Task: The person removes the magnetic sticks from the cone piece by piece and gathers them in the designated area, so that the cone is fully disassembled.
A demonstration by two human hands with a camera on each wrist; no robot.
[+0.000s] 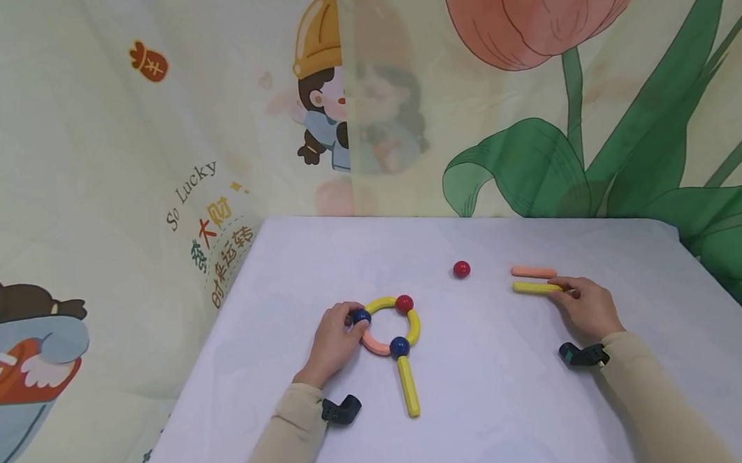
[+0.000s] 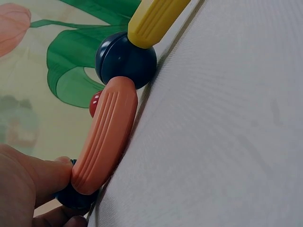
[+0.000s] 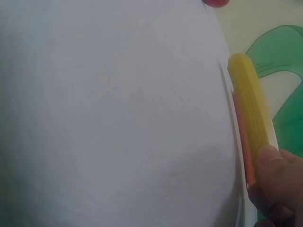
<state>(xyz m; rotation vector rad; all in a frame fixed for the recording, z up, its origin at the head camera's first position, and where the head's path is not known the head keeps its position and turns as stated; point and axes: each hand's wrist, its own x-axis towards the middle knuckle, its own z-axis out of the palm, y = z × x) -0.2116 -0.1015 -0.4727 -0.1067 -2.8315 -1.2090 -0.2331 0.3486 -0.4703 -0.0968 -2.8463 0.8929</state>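
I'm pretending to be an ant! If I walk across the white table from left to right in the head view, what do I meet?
Left hand → ring → loose red ball → pink stick → right hand.

Indoor booth-like setting, room type unclear, cartoon- and tulip-printed fabric backdrop (image 1: 509, 98), white-covered table (image 1: 498, 379)

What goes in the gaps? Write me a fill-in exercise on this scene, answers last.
1. The ball gripped by the left hand is colored ____.
2. The stick pinched by the right hand is colored ____.
3. The loose ball is colored ____.
4. The ring contains ____ balls.
Missing words: blue; yellow; red; three.
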